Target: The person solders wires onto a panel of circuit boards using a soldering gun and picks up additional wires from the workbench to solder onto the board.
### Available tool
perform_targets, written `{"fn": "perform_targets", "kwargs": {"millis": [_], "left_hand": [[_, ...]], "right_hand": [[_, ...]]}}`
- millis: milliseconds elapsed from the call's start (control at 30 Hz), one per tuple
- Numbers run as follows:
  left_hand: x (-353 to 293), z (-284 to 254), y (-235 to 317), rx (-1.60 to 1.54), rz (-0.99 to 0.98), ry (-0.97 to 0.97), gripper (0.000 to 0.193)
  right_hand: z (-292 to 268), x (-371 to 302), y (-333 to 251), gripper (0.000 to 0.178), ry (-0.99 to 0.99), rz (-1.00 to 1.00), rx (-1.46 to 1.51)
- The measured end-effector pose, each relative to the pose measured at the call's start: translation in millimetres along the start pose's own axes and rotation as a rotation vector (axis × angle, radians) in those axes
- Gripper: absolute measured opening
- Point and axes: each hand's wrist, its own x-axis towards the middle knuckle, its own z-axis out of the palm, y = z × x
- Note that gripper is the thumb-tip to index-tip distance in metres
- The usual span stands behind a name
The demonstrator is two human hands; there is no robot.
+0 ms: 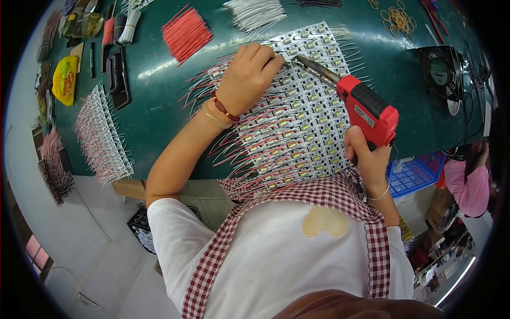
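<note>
A large panel of small white circuit boards (326, 119) with yellowish chips lies on the green table in front of me. Thin red and white wires (226, 151) fan out from its left side. My right hand (369, 154) is wrapped round the handle of a red and black soldering gun (369, 109). The gun's metal tip touches or hovers just over the panel's upper part. Close to that tip, my left hand (252, 72) rests over the panel with its fingers pinched together. What the left fingertips hold is hidden.
Bundles of red wires (187, 34) and white wires (255, 15) lie at the back. A wired panel (102, 138) sits at the left, near a yellow bag (65, 80). At the right stand a black fan (440, 72) and rubber bands (398, 22). A blue crate (417, 175) is below the table edge.
</note>
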Motion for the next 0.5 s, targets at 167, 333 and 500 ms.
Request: {"fn": "perform_targets", "kwargs": {"millis": [167, 333, 500], "left_hand": [[1.1, -1.9, 1.1, -0.016, 0.014, -0.002, 0.027], [0.6, -0.7, 1.2, -0.007, 0.021, 0.005, 0.026], [-0.1, -1.5, 1.3, -0.009, 0.021, 0.0, 0.024]], "right_hand": [[-0.5, -0.4, 0.7, 0.023, -0.014, 0.006, 0.0], [3.0, -1.5, 1.1, 0.023, 0.025, 0.0, -0.036], [-6.8, -5.8, 5.5, 0.013, 0.047, 0.022, 0.099]]}}
